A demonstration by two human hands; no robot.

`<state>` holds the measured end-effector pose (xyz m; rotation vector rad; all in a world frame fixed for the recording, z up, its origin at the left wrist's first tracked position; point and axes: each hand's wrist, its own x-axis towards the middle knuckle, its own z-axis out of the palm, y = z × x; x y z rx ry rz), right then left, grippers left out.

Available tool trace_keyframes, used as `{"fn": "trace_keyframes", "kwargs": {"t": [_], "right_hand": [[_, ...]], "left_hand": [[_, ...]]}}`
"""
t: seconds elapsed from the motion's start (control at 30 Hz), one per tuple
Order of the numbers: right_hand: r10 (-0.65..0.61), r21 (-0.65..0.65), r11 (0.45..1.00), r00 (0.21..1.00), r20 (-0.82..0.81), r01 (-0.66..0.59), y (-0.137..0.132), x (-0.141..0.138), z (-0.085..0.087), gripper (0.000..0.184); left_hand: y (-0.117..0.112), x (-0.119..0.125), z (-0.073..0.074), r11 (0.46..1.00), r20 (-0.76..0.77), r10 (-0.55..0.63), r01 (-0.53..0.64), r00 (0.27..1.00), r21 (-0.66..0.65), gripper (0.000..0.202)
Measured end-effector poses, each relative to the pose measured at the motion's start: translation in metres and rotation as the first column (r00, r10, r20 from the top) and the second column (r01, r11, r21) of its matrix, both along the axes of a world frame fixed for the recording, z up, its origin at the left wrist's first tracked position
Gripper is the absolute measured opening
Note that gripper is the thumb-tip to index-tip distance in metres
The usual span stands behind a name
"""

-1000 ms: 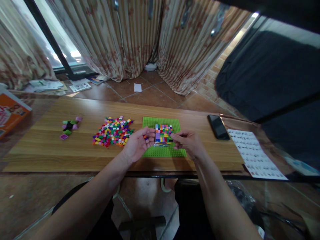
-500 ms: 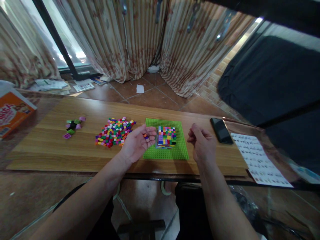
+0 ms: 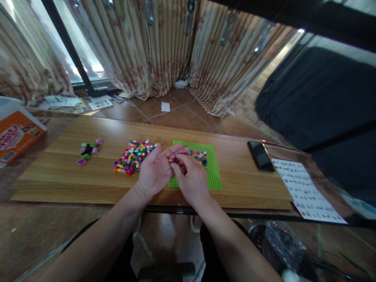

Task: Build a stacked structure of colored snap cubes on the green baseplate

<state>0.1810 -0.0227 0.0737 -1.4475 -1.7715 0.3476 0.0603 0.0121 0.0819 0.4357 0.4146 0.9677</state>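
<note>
My left hand (image 3: 154,172) is palm up with its fingers stretched to the right. A few small toy bricks (image 3: 172,159), orange and purple, rest on its fingers. My right hand (image 3: 194,178) reaches over to them, thumb and forefinger pinched at the bricks; whether a brick is between its fingertips is hidden. Behind the right hand, partly covered, a multicoloured brick block (image 3: 202,156) stands on a green studded baseplate (image 3: 216,174). Left of my left hand lies a loose heap of small bricks (image 3: 132,156) in many colours.
Several larger pink, green and black pieces (image 3: 88,149) lie on the left of the wooden table (image 3: 241,192). On the right are a black phone (image 3: 261,156) and a printed sheet (image 3: 305,188). An orange-labelled box (image 3: 20,133) stands at the far left.
My right hand has moved left from beside the baseplate to my left hand's fingers, now covering part of the brick block. My left hand stays palm up with the bricks.
</note>
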Motion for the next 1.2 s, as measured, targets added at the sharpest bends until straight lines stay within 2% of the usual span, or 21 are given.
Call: {"fn": "trace_keyframes", "kwargs": {"t": [0.3, 0.53, 0.7, 0.83, 0.97, 1.2], "right_hand": [[-0.014, 0.044, 0.999, 1.000, 0.020, 0.013, 0.004, -0.010, -0.005, 0.014], [0.024, 0.019, 1.000, 0.989, -0.149, -0.021, 0.001, -0.009, 0.004, 0.011], [0.030, 0.015, 1.000, 0.973, -0.231, -0.027, 0.002, -0.008, 0.004, 0.010], [0.014, 0.017, 1.000, 0.968, -0.252, -0.009, 0.001, -0.006, 0.005, 0.011], [-0.004, 0.107, 0.994, 0.974, -0.226, 0.029, 0.000, -0.003, 0.008, 0.012], [-0.028, 0.148, 0.987, 0.982, -0.189, 0.056, 0.001, 0.004, 0.007, 0.011]], "left_hand": [[-0.004, -0.004, 0.001, 1.000, -0.033, -0.008, 0.008, 0.999, 0.004, 0.053], [-0.003, -0.003, -0.004, 0.999, -0.007, 0.001, -0.002, 1.000, -0.047, 0.052], [-0.002, -0.001, -0.004, 0.995, -0.013, 0.006, -0.007, 1.000, -0.101, 0.046], [0.000, 0.002, -0.005, 0.989, -0.109, 0.039, -0.055, 0.993, -0.140, 0.033], [0.000, 0.001, -0.009, 0.992, -0.227, 0.087, -0.106, 0.970, -0.074, 0.015], [0.000, -0.006, -0.008, 0.996, -0.308, 0.076, -0.055, 0.948, 0.075, 0.015]]}}
